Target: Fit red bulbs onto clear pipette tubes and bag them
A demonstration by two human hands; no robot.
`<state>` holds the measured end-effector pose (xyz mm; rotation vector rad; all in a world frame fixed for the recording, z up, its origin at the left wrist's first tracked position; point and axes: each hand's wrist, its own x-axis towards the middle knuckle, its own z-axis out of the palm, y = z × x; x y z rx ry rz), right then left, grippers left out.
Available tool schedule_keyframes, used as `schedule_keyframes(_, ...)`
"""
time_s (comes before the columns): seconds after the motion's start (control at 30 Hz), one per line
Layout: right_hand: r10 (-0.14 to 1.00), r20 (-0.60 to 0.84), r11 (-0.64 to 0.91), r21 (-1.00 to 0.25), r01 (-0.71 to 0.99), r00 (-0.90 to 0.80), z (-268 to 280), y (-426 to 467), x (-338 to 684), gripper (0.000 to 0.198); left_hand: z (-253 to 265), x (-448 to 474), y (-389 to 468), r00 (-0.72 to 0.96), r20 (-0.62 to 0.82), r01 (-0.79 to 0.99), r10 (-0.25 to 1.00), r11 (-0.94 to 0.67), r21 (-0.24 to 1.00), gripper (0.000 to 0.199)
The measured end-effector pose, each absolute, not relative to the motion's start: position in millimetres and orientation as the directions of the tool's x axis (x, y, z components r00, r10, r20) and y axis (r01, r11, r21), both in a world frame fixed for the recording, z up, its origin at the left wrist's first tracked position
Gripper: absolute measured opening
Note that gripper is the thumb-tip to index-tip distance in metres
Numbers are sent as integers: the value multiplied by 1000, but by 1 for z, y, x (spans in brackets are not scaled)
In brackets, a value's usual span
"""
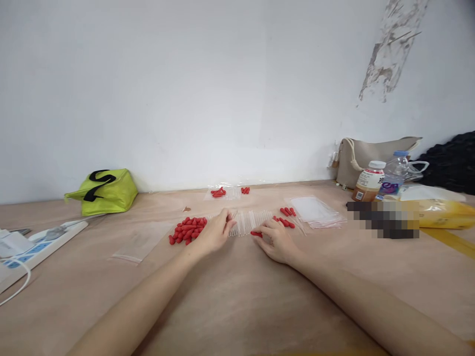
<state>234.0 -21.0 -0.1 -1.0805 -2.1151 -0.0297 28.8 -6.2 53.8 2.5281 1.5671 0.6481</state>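
My left hand [218, 232] is closed in a pinch at the left end of a row of thin clear tubes [248, 223]; what looks like one clear tube shows at its fingertips. A pile of red rubber bulbs [188, 230] lies just left of that hand, partly covered by it. My right hand [277, 241] curls with thumb and fingers around a red rubber bulb [256, 234] at the right end of the tubes. Several more red bulbs [285, 221] lie in two short rows beyond my right hand.
Clear plastic bags [315, 211] are stacked to the right, and another bag [137, 242] lies left. Bagged red bulbs [218, 192] sit near the wall. A green bag [109, 193] and power strip [44, 249] stand left; a drink bottle [369, 182] and yellow package [441, 213] stand right.
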Motion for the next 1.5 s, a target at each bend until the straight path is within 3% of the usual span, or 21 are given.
schedule_keyframes(0.07, 708, 614, 649, -372, 663, -349, 0, -21, 229, 18, 43, 15, -22, 475, 410, 736, 779, -607, 300, 12)
schedule_keyframes(0.2, 716, 592, 675, -449, 586, -370, -3, -24, 220, 15, 16, 2, -34, 447, 512, 666, 734, -655, 358, 12)
schedule_keyframes(0.63, 690, 574, 711, -428, 557, -440, -7, -24, 218, 20, 3, 2, -34, 499, 532, 639, 684, -705, 307, 16)
schedule_keyframes(1.1, 675, 537, 736, -533, 417, -506, -4, -24, 220, 14, 4, 5, -37, 582, 512, 624, 631, -751, 217, 20)
schedule_keyframes(1.5, 680, 511, 731, -526, 435, -526, -5, -27, 221, 12, 4, 7, -39, 608, 466, 614, 642, -753, 237, 22)
